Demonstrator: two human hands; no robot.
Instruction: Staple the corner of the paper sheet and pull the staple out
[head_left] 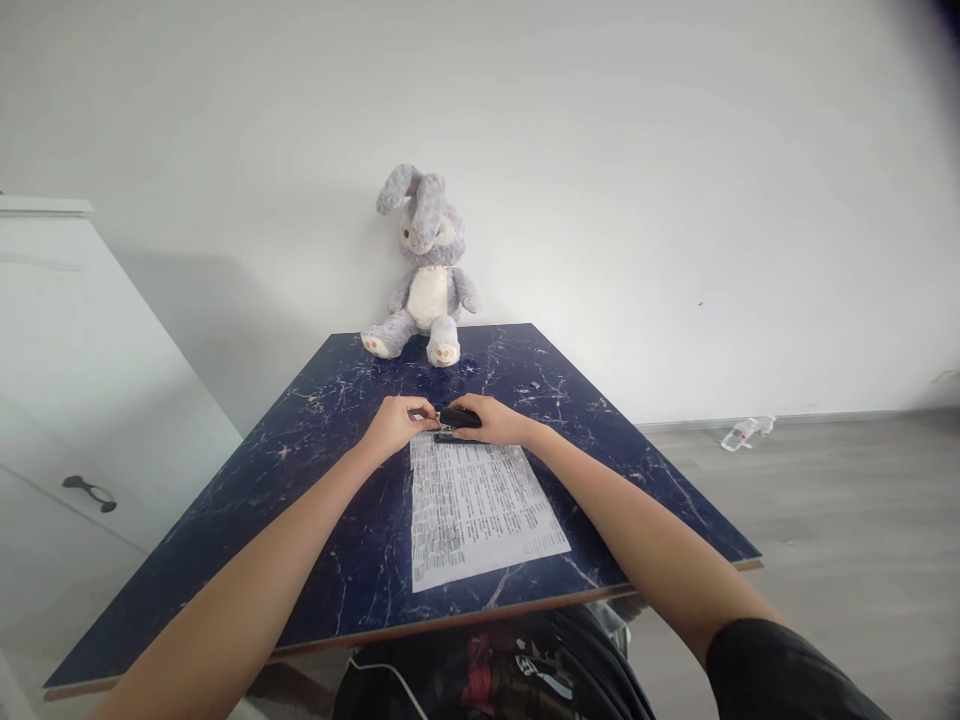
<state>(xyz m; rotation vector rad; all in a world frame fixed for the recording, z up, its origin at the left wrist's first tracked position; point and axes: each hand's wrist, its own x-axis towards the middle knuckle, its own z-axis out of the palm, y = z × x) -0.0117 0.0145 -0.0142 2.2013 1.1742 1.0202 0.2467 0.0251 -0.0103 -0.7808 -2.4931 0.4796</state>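
Observation:
A black stapler (459, 418) lies at the far edge of a printed sheet of paper (480, 510) on the table. My right hand (491, 420) is closed around the stapler's right part. Just left of the stapler's front end, my left hand (397, 424) has its thumb and fingers drawn together in a pinch, by the sheet's far left corner. What sits between those fingertips is too small to make out. Dense rows of print cover most of the sheet, which lies flat.
The dark blue marbled table (322, 550) stands against the wall. A grey plush rabbit (429, 270) sits at its far edge, and a tiny object (535, 385) lies farther right. A white cabinet (82, 380) is at left. A clear plastic bottle (742, 433) lies on the floor.

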